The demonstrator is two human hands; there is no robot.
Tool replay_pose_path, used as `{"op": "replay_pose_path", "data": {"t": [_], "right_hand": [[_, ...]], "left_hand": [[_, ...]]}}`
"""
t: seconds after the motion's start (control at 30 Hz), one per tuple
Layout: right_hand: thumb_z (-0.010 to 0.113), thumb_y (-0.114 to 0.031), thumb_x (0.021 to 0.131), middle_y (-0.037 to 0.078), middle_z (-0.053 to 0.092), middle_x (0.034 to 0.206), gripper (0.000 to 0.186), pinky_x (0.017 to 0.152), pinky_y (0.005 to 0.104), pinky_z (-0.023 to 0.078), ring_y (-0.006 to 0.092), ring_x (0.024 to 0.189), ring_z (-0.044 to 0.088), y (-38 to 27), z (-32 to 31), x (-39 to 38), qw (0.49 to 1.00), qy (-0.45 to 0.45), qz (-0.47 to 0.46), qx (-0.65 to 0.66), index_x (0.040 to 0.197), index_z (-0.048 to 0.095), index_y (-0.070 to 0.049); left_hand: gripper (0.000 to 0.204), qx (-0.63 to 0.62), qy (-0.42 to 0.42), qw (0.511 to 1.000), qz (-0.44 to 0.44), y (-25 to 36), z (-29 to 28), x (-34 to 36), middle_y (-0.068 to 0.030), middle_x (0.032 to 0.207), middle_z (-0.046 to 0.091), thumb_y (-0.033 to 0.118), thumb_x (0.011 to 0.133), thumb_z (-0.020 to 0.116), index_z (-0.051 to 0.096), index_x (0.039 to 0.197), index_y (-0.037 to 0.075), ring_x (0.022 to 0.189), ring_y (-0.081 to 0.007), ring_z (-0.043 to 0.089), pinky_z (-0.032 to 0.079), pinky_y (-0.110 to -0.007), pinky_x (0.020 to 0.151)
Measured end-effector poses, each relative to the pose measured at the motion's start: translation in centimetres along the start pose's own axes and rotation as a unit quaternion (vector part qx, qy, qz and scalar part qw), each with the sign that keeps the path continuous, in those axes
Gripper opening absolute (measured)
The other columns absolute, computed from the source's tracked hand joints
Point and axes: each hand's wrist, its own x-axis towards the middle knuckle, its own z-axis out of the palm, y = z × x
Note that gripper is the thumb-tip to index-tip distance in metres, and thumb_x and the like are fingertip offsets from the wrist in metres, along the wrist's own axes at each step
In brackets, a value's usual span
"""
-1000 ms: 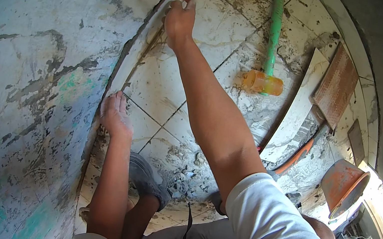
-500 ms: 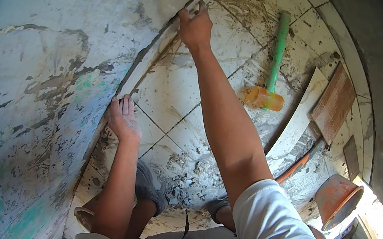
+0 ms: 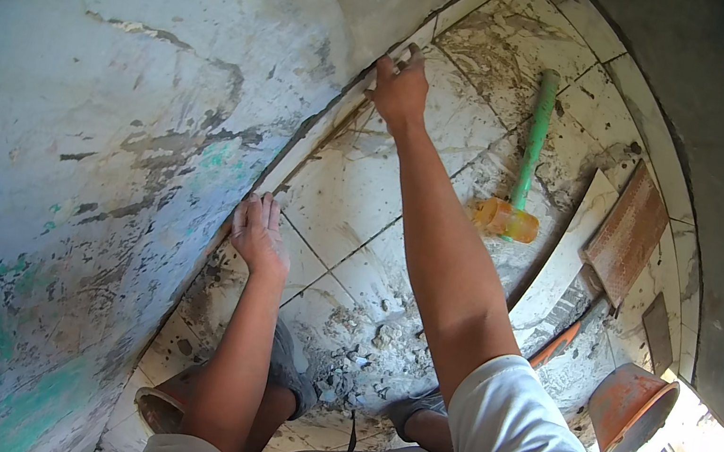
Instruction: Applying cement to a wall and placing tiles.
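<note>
Left hand [image 3: 260, 233]: flat, fingers together and extended, pressed against the lower end of a narrow skirting tile strip [image 3: 325, 129] at the junction of wall and floor. Right hand [image 3: 401, 91]: arm fully extended, fingers curled over the upper end of the same strip, thumb side toward the wall; whether pinching or only pressing cannot be told.

Skirting tile strip: pale, long, set on edge along the base of the rough plastered wall [image 3: 107, 145], running between both hands. Dark gap visible behind the strip along its middle section.

Floor tiles [image 3: 354, 215]: light, marbled, smeared with mortar; loose mortar debris [image 3: 359, 360] near the knees.

Rubber mallet [image 3: 527, 158]: green handle, orange head, lying on the floor to the right of the right forearm, well apart from both hands. Loose tile pieces [image 3: 629, 232] leaning near the far wall, right of the mallet. Orange bucket [image 3: 628, 409] at lower right, tipped toward the camera. Trowel handle [image 3: 553, 342], orange, just left of the bucket.
</note>
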Motion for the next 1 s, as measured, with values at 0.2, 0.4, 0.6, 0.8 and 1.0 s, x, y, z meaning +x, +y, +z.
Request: {"op": "replay_pose_path", "data": {"t": [0.2,0.4,0.6,0.8,1.0], "right_hand": [[0.062,-0.024,0.098,0.029,0.053,0.136,0.063,0.065,0.0333,0.062,0.0290,0.105,0.066,0.0,-0.1,-1.9,0.999,-0.013,0.017,0.023,0.151,0.034,-0.001],[0.050,-0.033,0.103,0.033,0.054,0.136,0.061,0.107,0.0401,0.041,0.0432,0.127,0.054,0.5,2.8,-9.1,0.999,-0.003,-0.045,-0.020,0.147,0.039,0.008],[0.054,-0.037,0.101,0.025,0.071,0.100,0.041,0.085,0.0415,0.052,0.0368,0.092,0.069,0.9,4.0,-18.7,0.988,-0.135,0.009,-0.073,0.117,0.068,-0.001],[0.058,-0.034,0.100,0.025,0.068,0.115,0.050,0.092,0.0386,0.050,0.0305,0.104,0.066,0.3,2.2,-10.4,0.995,0.100,-0.015,0.000,0.126,0.059,0.009],[0.066,-0.028,0.094,0.024,0.068,0.117,0.054,0.086,0.0387,0.053,0.0300,0.100,0.068,-0.4,1.7,-3.1,0.995,0.100,-0.007,-0.016,0.134,0.054,0.006]], "left_hand": [[0.047,0.016,0.023,1.000,0.001,0.0,0.5,0.0,-0.0210,0.132,0.052,0.019,0.098,0.066,0.045,0.128,-0.010,0.126,-0.0370,0.055,0.047,-0.048,0.109],[0.047,0.048,0.023,0.999,-0.006,-0.5,-0.4,0.9,-0.0192,0.123,0.059,0.020,0.098,0.066,0.046,0.128,-0.011,0.114,-0.0348,0.063,0.055,-0.043,0.098],[0.040,0.117,0.016,0.993,-0.005,-0.4,-1.2,1.2,-0.0156,0.118,0.062,0.022,0.097,0.068,0.055,0.121,-0.007,0.105,-0.0301,0.066,0.055,-0.038,0.093],[0.038,0.015,0.002,0.999,-0.033,0.1,-1.4,1.0,-0.0150,0.114,0.062,0.022,0.096,0.070,0.055,0.118,-0.006,0.107,-0.0313,0.065,0.053,-0.043,0.098],[0.038,-0.015,0.006,0.999,-0.041,-0.2,-1.2,1.2,-0.0157,0.115,0.060,0.021,0.095,0.072,0.054,0.115,-0.006,0.110,-0.0347,0.064,0.052,-0.046,0.101]]}}
